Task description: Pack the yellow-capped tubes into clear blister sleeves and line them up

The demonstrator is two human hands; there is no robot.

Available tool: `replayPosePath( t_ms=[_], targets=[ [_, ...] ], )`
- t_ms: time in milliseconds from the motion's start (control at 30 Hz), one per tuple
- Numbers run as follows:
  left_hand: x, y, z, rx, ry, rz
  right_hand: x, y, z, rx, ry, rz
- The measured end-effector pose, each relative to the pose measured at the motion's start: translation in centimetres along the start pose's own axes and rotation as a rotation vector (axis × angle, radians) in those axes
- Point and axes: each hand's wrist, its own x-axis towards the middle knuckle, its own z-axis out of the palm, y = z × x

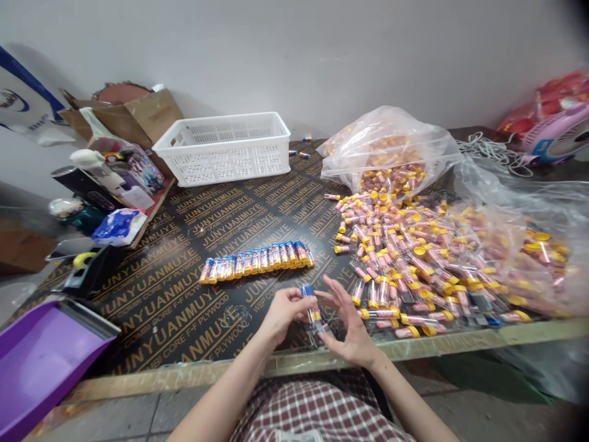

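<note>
Your left hand (286,311) is closed in a pinch, thumb and fingers on a small clear tube (315,314) with a blue cap, held tilted above the front edge of the bench (202,331), right in front of you. Your right hand (352,334) is partly open on the other side of the tube, its fingers spread and curved and its thumb by the lower end; you cannot tell from here how firmly the thumb touches it. Just beyond your hands, a slightly slanting row of tubes (256,260) lies side by side, blue ends away from you and yellow ends toward you. To your right spreads a big heap of tubes (400,245), pink inside with yellow caps, lying every which way and reaching close to your right hand. Behind that heap, a clear plastic bag (343,144) lies with more of the same in it. A white crate (225,162) stands at the back near the wall, with a cardboard box (154,116) left of it. At your near left is a purple dustpan (50,362); at the far right, a pink fan (559,138) stands beside a tangle of white cable (490,152).
</note>
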Motion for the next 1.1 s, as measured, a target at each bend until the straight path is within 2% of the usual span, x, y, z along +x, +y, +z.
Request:
replayPosePath(
  t_ms=[167,200,267,400,533,600,633,733,800,900,967,1100],
  targets=[
    [4.6,4.4,-6.0,0.486,0.525,0.347,0.1,0.6,-1.1,-0.051,0.116,0.033],
    [5.4,5.2,-7.0,0.616,0.591,0.379,0.0,0.6,-1.2,-0.072,0.126,0.046],
    [6.8,6.4,-8.4,0.872,0.642,0.389,0.0,0.6,-1.5,-0.133,0.13,0.08],
    [7.9,7.2,-8.8,1.207,0.59,0.338,0.1,0.4,-1.7,-0.298,0.115,0.106],
    [6.7,6.7,-7.2,1.289,0.658,0.422,0.6,1.9,-3.1,-0.57,0.203,0.048],
    [5.4,5.8,-6.0,1.224,0.657,0.469,0.8,3.0,-4.3,-0.768,0.265,0.062],
    [4.8,5.0,-5.3,1.188,0.593,0.466,0.9,3.6,-4.9,-0.879,0.279,0.086],
    [3.0,1.8,-3.3,1.124,0.263,0.366,1.3,4.8,-6.3,-1.174,0.238,0.192],
    [2.3,-0.5,-2.4,1.102,0.15,0.293,1.5,5.1,-6.6,-1.283,0.19,0.245],
    [1.9,-2.9,-1.8,1.007,0.163,0.244,1.8,5.1,-6.3,-1.327,0.106,0.3],
    [1.8,-3.6,-1.7,0.89,0.187,0.241,1.9,4.9,-5.9,-1.31,0.068,0.323],
    [1.7,-3.5,-1.6,0.458,0.2,0.204,1.9,4.0,-5.2,-1.138,0.15,0.298]
  ],
)
